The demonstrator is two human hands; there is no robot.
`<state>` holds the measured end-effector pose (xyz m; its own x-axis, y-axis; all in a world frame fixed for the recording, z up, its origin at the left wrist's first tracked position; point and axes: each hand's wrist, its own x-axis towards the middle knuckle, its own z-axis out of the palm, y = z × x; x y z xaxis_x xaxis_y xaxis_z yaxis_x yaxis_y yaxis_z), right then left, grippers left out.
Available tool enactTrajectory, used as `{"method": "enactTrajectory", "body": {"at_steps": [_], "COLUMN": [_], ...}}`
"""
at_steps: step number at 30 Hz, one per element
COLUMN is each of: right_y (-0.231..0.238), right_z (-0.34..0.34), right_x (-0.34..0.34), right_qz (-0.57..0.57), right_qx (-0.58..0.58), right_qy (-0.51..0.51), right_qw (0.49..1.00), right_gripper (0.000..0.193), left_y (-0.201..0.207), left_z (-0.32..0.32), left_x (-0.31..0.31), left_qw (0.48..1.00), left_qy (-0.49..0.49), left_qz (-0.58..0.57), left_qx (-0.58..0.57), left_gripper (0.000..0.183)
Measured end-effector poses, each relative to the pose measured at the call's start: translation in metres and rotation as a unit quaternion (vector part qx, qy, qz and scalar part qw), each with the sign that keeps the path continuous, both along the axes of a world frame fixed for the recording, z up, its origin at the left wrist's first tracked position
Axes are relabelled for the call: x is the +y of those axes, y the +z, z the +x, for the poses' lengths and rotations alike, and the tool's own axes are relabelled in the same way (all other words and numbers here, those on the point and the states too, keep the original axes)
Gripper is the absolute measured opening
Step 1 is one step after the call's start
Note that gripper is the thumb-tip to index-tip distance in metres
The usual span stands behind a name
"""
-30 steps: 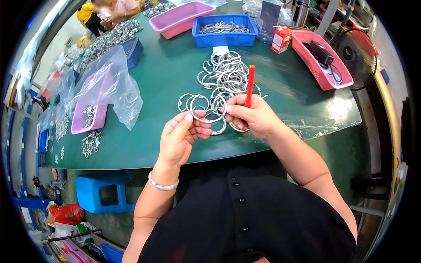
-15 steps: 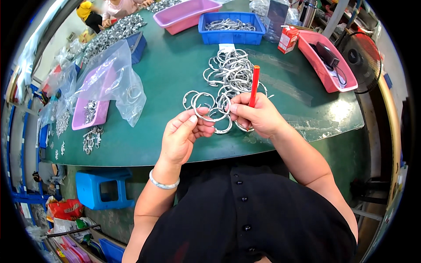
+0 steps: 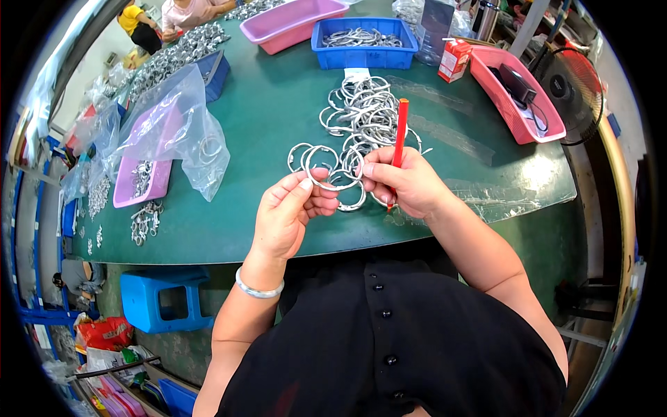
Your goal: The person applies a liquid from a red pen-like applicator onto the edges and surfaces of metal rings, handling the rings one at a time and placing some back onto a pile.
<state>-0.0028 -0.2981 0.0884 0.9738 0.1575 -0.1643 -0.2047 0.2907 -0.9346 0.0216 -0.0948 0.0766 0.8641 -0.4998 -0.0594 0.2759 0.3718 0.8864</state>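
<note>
The ring (image 3: 338, 188), above the table (image 3: 257, 139), is pinched at 8 o'clock by the left hand (image 3: 286, 203); the right hand (image 3: 410, 182) touches it at 3, gripping a stick (image 3: 401, 132). The pile (image 3: 375, 115) lies at 1, the near edge (image 3: 208, 262) at 6, tabletop toward 9.

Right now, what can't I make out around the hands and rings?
All in the head view:
- held ring: lower left edge partly covered by the left hand
- red stick: middle hidden by the right hand
- ring pile: lower rings hidden under upper ones
- left pink basket: partly obscured by the plastic bag
- co-worker: cut off by the top edge
</note>
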Motion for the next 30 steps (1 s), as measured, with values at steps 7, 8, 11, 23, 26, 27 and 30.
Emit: {"method": "enactTrajectory", "body": {"at_steps": [7, 8, 11, 23, 26, 27, 30], "right_y": [0.004, 0.004, 0.005, 0.012, 0.012, 0.012, 0.005], "right_z": [-0.01, -0.012, -0.012, -0.021, -0.023, -0.023, -0.022], "right_x": [0.004, 0.004, 0.006, 0.012, 0.01, 0.01, 0.004], "right_qz": [-0.165, -0.184, -0.272, -0.366, -0.378, -0.381, -0.33], "right_qx": [-0.205, -0.221, -0.375, -0.479, -0.481, -0.48, -0.417], "right_qy": [-0.003, -0.008, -0.041, -0.071, -0.063, -0.06, -0.049], "right_qw": [0.965, 0.958, 0.885, 0.795, 0.788, 0.788, 0.845], "right_gripper": [0.01, 0.009, 0.005, 0.012, 0.013, 0.012, 0.006], "left_y": [-0.002, -0.002, -0.004, -0.004, -0.004, -0.005, -0.008], "left_z": [-0.001, -0.001, -0.001, -0.005, -0.005, -0.006, -0.005], "left_x": [0.001, 0.001, 0.001, 0.001, 0.0, 0.001, -0.001], "left_qw": [1.0, 1.0, 1.0, 0.998, 0.998, 0.998, 0.998], "left_qy": [0.003, 0.003, 0.007, 0.009, 0.011, 0.011, 0.007], "left_qz": [-0.006, -0.008, -0.01, -0.016, -0.016, -0.013, 0.003], "left_qx": [-0.007, -0.007, -0.012, -0.059, -0.063, -0.064, -0.066], "left_gripper": [0.023, 0.023, 0.022, 0.02, 0.02, 0.02, 0.02]}}
